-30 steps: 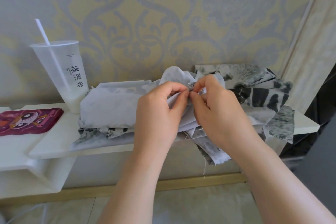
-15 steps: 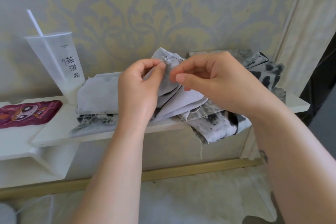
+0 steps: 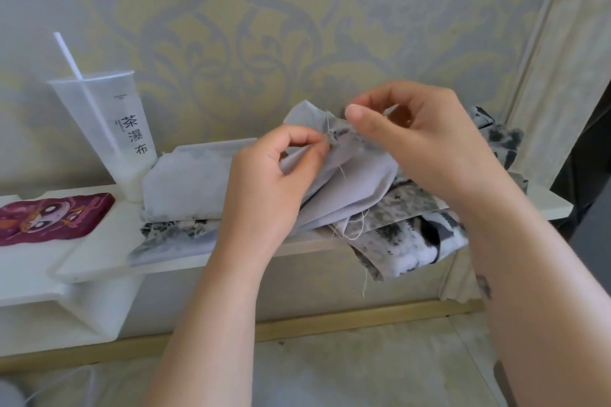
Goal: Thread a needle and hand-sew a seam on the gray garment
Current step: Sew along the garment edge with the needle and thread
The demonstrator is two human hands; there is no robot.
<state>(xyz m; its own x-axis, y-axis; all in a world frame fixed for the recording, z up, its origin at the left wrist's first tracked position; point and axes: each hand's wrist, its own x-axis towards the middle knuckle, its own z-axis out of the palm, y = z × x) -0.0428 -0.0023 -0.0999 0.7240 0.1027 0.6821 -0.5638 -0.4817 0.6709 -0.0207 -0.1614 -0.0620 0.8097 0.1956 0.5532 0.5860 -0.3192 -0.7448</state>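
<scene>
The gray garment [image 3: 357, 182] lies bunched on a white shelf [image 3: 99, 261], its plain gray side up and its mottled black-and-white print showing at the right. My left hand [image 3: 271, 182] pinches a raised fold of the garment between thumb and fingertips. My right hand [image 3: 420, 145] is just right of that fold, fingers curled, pinching what looks like a thin needle [image 3: 391, 109] near its fingertips. A pale thread [image 3: 358, 228] sticks up at the fold and hangs in loops below the cloth.
A tall translucent cup [image 3: 112, 129] with a white straw stands on the shelf left of the garment. A magenta printed pouch [image 3: 49, 218] lies at the far left. Patterned wallpaper is close behind; a tiled floor is below the shelf.
My right hand has drawn away from the fold, up and to the right, then settled near it again. My left hand keeps its pinch on the cloth. The camera has shifted slightly.
</scene>
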